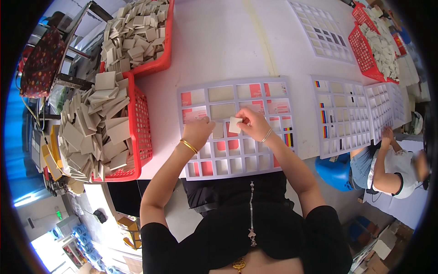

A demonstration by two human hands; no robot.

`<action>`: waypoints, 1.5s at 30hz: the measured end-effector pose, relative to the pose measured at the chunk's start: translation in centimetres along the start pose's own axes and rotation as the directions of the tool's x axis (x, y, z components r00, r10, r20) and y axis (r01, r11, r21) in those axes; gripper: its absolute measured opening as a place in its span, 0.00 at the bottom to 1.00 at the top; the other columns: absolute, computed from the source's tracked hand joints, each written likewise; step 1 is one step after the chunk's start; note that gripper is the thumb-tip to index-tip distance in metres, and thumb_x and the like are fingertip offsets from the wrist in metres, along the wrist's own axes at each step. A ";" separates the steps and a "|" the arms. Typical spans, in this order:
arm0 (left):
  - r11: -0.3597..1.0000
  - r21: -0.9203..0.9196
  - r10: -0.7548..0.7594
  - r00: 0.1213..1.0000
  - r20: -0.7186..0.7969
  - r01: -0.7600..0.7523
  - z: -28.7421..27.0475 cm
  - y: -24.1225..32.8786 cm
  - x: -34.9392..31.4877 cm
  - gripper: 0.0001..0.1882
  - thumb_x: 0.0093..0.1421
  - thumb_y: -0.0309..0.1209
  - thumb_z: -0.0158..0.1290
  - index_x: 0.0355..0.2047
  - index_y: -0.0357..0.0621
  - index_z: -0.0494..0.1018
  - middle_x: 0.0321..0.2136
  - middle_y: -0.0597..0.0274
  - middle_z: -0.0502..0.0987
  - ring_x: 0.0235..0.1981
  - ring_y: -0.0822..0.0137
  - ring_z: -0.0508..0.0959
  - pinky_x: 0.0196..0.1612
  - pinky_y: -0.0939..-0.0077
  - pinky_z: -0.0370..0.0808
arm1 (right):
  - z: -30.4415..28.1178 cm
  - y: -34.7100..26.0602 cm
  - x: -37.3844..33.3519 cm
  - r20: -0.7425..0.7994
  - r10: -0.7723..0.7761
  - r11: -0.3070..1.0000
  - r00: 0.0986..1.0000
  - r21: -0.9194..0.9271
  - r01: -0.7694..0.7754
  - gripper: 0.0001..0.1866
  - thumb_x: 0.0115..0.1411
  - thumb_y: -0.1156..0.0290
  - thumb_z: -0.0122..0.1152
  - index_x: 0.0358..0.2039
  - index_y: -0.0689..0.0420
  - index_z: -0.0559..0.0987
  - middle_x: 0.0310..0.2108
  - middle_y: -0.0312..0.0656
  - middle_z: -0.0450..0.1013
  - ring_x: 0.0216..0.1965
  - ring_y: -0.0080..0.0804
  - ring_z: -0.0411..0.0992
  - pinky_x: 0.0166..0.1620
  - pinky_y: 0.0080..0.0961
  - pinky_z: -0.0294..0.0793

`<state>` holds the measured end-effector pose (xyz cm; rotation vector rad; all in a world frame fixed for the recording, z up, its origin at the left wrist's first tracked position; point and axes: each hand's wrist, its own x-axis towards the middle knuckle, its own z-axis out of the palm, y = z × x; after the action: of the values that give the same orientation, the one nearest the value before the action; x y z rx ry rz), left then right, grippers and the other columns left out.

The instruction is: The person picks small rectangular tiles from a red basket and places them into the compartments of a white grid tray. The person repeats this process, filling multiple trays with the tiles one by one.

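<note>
Right hand (253,124): thumb and fingertips clamped on the right edge of a small tile (235,125) — squarish, thin, pale cream, plain-faced, slightly tilted, located over the middle of the grid tray in front of the person. Left hand (199,130): fingers curled, tips close together, just beside a second tile (218,131), beige and flat-looking; can't tell from this angle if they grip it. Grid tray (214,85): pale lavender frame, rectangular compartments, larger ones toward the far side; two of those show plain beige fills, others pink-and-white printed pieces, one small compartment at right shows coloured stripes; many near ones look whitish inside. Left of it, near red basket (135,137), perforated wall, heaped with loose beige tiles (117,130) at all angles. Just beyond, a far red basket (166,57), also piled high with similar tiles. Right side: a striped-piece tray (319,148), more trays beside it, co-worker's hands (387,134) at one edge. Farther up the white table (214,41) — another tray (306,39) with some dark pieces, plus right-hand red baskets (360,50) full of pale pieces.
</note>
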<state>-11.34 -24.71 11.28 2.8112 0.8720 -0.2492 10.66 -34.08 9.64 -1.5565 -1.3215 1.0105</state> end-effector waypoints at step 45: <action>-0.213 -0.976 -0.412 0.910 0.042 -0.051 1.8 4.2 -2.0 0.13 0.61 0.28 0.51 0.45 0.36 0.68 0.35 0.62 0.73 0.34 0.71 0.74 0.40 0.77 0.72 | 1.9 -3.6 -1.3 -0.145 -0.236 0.972 0.961 -0.039 0.233 0.14 0.48 0.73 0.68 0.34 0.58 0.73 0.28 0.37 0.74 0.28 0.27 0.72 0.30 0.23 0.70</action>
<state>-10.72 -29.54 10.53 1.0470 0.8775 0.6684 7.59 -34.82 12.49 -1.4219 -1.3778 0.7209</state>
